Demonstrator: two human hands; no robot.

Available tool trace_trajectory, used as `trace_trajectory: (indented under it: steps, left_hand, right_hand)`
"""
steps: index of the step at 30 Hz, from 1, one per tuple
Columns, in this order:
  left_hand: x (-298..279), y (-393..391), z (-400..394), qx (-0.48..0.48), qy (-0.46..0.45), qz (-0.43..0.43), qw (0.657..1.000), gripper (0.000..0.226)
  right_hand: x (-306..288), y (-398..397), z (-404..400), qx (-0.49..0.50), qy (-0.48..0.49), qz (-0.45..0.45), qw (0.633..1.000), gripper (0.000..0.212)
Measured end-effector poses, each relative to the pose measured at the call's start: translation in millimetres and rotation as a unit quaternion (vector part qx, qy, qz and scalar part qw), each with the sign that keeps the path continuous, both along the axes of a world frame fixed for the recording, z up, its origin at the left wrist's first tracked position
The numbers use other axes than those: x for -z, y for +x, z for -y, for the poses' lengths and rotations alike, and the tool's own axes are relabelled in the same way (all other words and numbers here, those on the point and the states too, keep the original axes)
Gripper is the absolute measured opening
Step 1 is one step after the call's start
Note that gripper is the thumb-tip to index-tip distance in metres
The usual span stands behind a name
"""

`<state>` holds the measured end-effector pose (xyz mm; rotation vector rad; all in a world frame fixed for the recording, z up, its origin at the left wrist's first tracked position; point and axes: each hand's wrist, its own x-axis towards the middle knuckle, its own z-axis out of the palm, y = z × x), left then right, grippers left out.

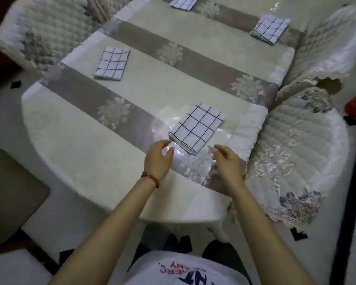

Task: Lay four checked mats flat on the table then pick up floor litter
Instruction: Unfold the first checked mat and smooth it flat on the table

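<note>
Four checked mats sat folded on the table [70,124], one per seat it seemed: nearest mat [197,128] at near right, left mat [112,63] by the left edge, right mat [270,28] far right, far mat [184,2] cut by the top edge. Each lay close to a table side facing a chair, so the spacing read as place settings. Left hand [158,159] hovered just beside the near-left corner of the nearest mat, fingers loosely curved, holding nothing; contact with the mat could not be told, fingertips were blurred. Right hand [227,161] was near the mat's near-right corner, apart from it, fingers relaxed and empty. Both hands flanked that mat, likely either squaring it or letting go of it. All four mats were flat and down, so the laying part looked done or nearly so. Litter was not yet picked up: dark scraps on the floor, one at near right [298,233], one at far left [15,84], more under the table near the person's legs [186,243]. Quilted chair covers [296,140] sat alongside the table.
</note>
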<state>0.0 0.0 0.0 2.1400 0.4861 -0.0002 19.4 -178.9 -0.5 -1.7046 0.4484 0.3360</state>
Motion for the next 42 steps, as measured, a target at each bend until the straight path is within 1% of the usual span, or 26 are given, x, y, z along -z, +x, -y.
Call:
trace_trajectory:
  steps: [1,3,6,8,10,11,12,14,15,16,21,22,23,24,25,27,29,30,32,33,35,37,38,40,41,42]
  left_hand:
    - [4.0,17.4,-4.2,0.006,0.014,0.002,1.0,0.027]
    - [11.5,49.0,-8.2,0.031,0.035,-0.025,0.999,0.036]
    - [23.7,83.4,-7.9,0.074,0.049,-0.097,0.991,0.047]
    - [33.3,95.2,-5.4,0.094,0.056,-0.115,0.987,0.048]
    - [37.3,104.9,-1.5,0.089,0.03,-0.137,0.986,0.041]
    - [37.9,108.0,0.8,0.091,0.021,-0.144,0.985,0.03]
    - [38.1,109.6,2.3,0.096,0.019,-0.147,0.984,0.011]
    - [37.3,108.7,5.5,0.097,0.017,-0.122,0.988,0.039]
    - [35.7,105.1,6.1,0.098,0.006,-0.109,0.989,0.047]
    - [33.2,99.5,5.9,0.095,0.001,-0.091,0.991,0.049]
    - [23.6,60.3,-3.5,0.055,-0.126,-0.068,0.988,0.037]
    - [20.0,51.1,-6.1,0.048,-0.148,-0.062,0.986,0.035]
    - [17.0,42.0,-8.8,0.044,-0.164,-0.056,0.984,0.034]
    - [14.2,33.1,-11.7,0.04,-0.176,-0.053,0.982,0.031]
    - [12.2,24.7,-13.8,0.035,-0.186,-0.055,0.98,0.027]
    - [8.6,10.7,-15.3,0.018,-0.192,-0.061,0.979,0.019]
    - [7.2,0.2,-12.8,-0.036,-0.177,-0.064,0.981,0.01]
    - [5.3,-3.7,-9.8,-0.071,-0.172,-0.069,0.98,0.014]
    - [-0.8,-9.7,-2.6,-0.114,-0.163,-0.058,0.978,0.032]
    - [-5.2,-10.9,1.8,-0.115,-0.16,-0.043,0.979,0.032]
    - [-16.7,-12.2,12.1,-0.086,-0.18,-0.021,0.98,0.019]
    - [-30.0,-13.0,23.3,-0.053,-0.25,-0.023,0.967,0.01]
    - [-35.3,-12.9,28.3,-0.047,-0.292,-0.031,0.955,0.012]
    - [-42.8,-12.3,35.2,-0.053,-0.35,-0.045,0.934,0.027]
    - [-45.7,-12.3,36.9,-0.056,-0.369,-0.046,0.927,0.029]
    - [-47.9,-12.8,37.4,-0.058,-0.386,-0.043,0.92,0.025]
  right_hand:
    - [2.2,10.4,-4.5,0.006,-0.035,0.002,0.999,0.028]
    - [8.4,25.4,-8.3,0.013,-0.083,-0.009,0.996,0.033]
    - [17.2,35.4,-15.1,0.014,-0.107,-0.026,0.994,0.035]
    - [21.1,36.5,-17.0,0.021,-0.118,-0.027,0.992,0.036]
    - [26.5,38.2,-16.9,0.036,-0.121,-0.025,0.992,0.036]
    - [29.3,39.5,-16.4,0.041,-0.122,-0.025,0.991,0.036]
    - [31.0,40.5,-16.1,0.043,-0.129,-0.024,0.99,0.036]
    - [31.9,42.2,-13.9,0.042,-0.124,-0.027,0.991,0.037]
    - [31.1,42.8,-12.7,0.045,-0.108,-0.031,0.993,0.038]
    - [29.7,43.1,-11.5,0.051,-0.09,-0.036,0.994,0.04]
    - [21.2,47.3,-4.8,0.082,0.002,-0.067,0.994,0.056]
    - [18.2,47.8,-3.9,0.08,0.025,-0.07,0.994,0.053]
    - [15.5,47.8,-3.0,0.069,0.045,-0.063,0.995,0.042]
    - [12.1,47.1,-2.7,0.057,0.055,-0.052,0.995,0.027]
    - [9.1,45.8,-3.2,0.051,0.061,-0.045,0.996,0.018]
    - [4.8,43.3,-5.6,0.042,0.069,-0.029,0.996,0.025]
    - [-1.3,38.9,-9.9,0.027,0.066,0.002,0.997,0.029]
    - [-5.4,35.8,-12.1,0.014,0.051,0.023,0.998,0.03]
    - [-12.5,30.1,-14.4,-0.009,0.024,0.059,0.998,0.032]
    - [-15.6,27.5,-15.1,-0.013,0.028,0.072,0.997,0.034]
    - [-21.3,23.5,-16.8,-0.023,0.035,0.093,0.995,0.041]
    - [-26.3,19.4,-20.0,-0.05,0.021,0.11,0.992,0.044]
    - [-28.1,16.8,-21.9,-0.065,0.019,0.118,0.991,0.046]
    - [-30.7,10.7,-24.3,-0.101,0.028,0.132,0.986,0.047]
    - [-31.2,7.6,-24.7,-0.123,0.038,0.13,0.983,0.043]
    - [-31.4,4.2,-24.8,-0.144,0.05,0.123,0.981,0.038]
